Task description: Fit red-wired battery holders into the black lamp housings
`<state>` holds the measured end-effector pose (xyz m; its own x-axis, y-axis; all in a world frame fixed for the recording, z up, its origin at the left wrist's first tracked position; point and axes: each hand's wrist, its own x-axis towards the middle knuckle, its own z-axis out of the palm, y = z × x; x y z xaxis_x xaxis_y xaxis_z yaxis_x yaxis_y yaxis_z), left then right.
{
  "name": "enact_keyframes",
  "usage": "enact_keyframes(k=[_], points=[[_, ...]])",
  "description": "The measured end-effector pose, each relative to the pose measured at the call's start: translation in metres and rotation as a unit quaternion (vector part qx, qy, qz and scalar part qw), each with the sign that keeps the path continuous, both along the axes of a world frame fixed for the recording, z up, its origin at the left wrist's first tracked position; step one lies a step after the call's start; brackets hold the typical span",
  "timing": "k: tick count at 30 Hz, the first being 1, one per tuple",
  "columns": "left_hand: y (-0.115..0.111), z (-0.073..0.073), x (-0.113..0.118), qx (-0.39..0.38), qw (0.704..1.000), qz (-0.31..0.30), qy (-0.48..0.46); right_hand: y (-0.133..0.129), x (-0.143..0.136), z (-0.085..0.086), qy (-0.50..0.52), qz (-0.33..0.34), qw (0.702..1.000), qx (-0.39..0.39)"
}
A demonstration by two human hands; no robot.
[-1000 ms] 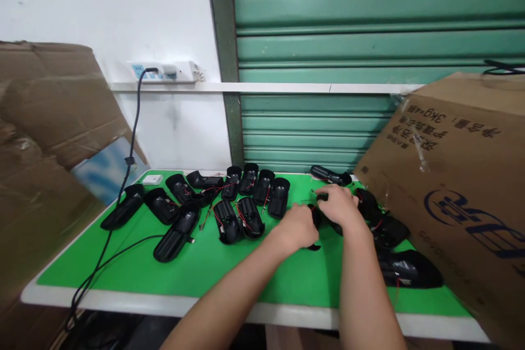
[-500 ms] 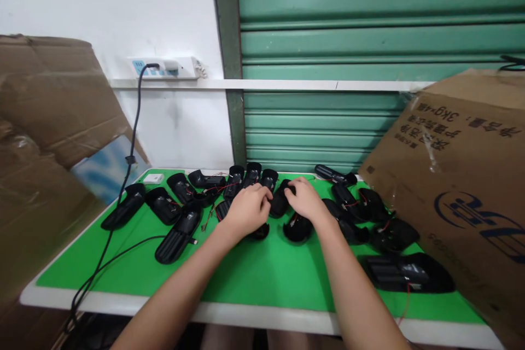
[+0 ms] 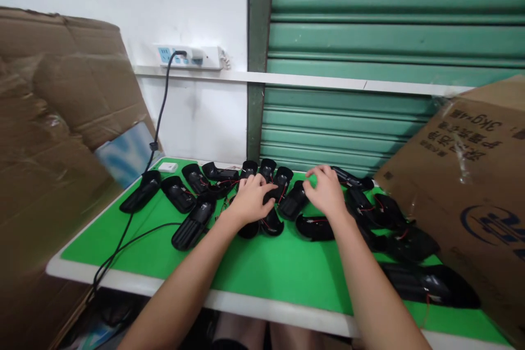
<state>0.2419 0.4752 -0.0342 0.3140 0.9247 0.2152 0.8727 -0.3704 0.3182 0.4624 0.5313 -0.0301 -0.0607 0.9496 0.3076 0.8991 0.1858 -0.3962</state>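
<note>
Several black plastic shells with thin red wires lie on the green mat. My left hand (image 3: 251, 201) is among the middle ones, with thumb and forefinger around the edge of a black shell (image 3: 270, 193); its other fingers are partly hidden. To its right, my right hand (image 3: 326, 192) has its fingers curved and apart. The thumb of that hand is beside the top edge of another shell (image 3: 292, 202), and I cannot tell whether they touch. Below the right wrist sits a curved shell (image 3: 314, 228) with a red wire. One more shell (image 3: 272, 223) lies just below my left hand.
A black cable (image 3: 164, 99) runs from the power strip (image 3: 211, 58) down across the table's left side. Cardboard boxes flank the table, left (image 3: 82, 87) and right (image 3: 463, 175). A small white block (image 3: 168, 167) is at the back left. A green shutter (image 3: 348, 0) stands behind.
The view has shifted, so the scene sits further right. My right hand has moved slightly away from the middle shell, its fingers more apart. The curved shell beneath its wrist has turned.
</note>
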Motion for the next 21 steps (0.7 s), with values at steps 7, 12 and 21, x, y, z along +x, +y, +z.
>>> enact_keyframes(k=[7,12,21], points=[[0.0,0.0,-0.003,-0.019,0.982,0.004,-0.186,0.051,-0.042,0.011,0.017,0.016,0.99,-0.14],[0.01,0.005,-0.009,-0.052,0.893,0.101,-0.435,0.052,-0.039,0.026,0.076,0.042,0.991,-0.106],[0.012,0.019,-0.024,-0.519,0.639,0.012,-0.568,-0.015,-0.085,0.081,0.14,0.411,0.9,0.032]])
